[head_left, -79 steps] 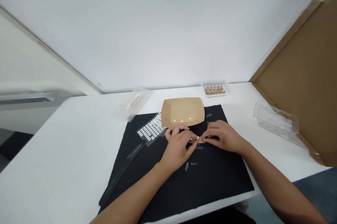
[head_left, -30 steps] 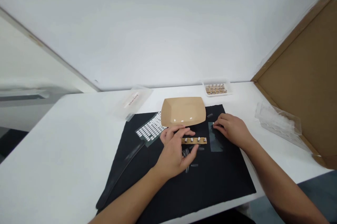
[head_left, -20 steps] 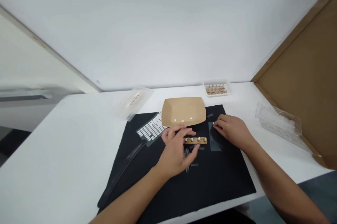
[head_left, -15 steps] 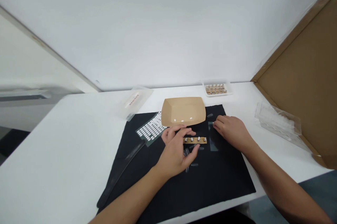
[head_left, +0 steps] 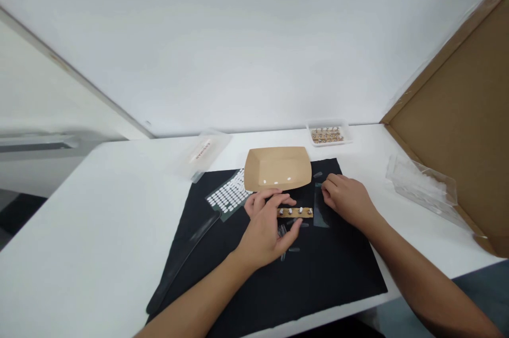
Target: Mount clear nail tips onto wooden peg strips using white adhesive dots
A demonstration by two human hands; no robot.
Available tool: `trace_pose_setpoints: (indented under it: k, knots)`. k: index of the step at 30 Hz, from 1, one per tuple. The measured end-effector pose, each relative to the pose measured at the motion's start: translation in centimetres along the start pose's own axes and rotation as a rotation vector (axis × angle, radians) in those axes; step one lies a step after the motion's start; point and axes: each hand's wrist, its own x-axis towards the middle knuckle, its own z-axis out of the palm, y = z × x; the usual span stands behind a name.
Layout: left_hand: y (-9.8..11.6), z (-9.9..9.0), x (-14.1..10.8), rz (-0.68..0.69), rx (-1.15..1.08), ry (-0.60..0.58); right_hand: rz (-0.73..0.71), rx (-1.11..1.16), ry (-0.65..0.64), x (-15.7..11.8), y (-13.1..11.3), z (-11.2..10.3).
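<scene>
White surface [head_left: 79, 221]; left hand [head_left: 263, 227] spreads loosely round the strip [head_left: 295, 214], perhaps steadying it; right hand [head_left: 345, 195] curls rightward of it, contents hidden.

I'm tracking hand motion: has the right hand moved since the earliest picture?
Yes, rightward and slightly forward. The right hand earlier reached below the right end of the tan tray; now it lies wholly right of it.
</scene>
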Motion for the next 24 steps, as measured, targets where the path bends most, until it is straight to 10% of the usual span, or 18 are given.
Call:
trace_pose_setpoints:
  k: [24]
  knots:
    - [0.0, 0.0, -0.1, 0.005, -0.007, 0.009, 0.123, 0.200, -0.008, -0.4, 1.5, 0.2]
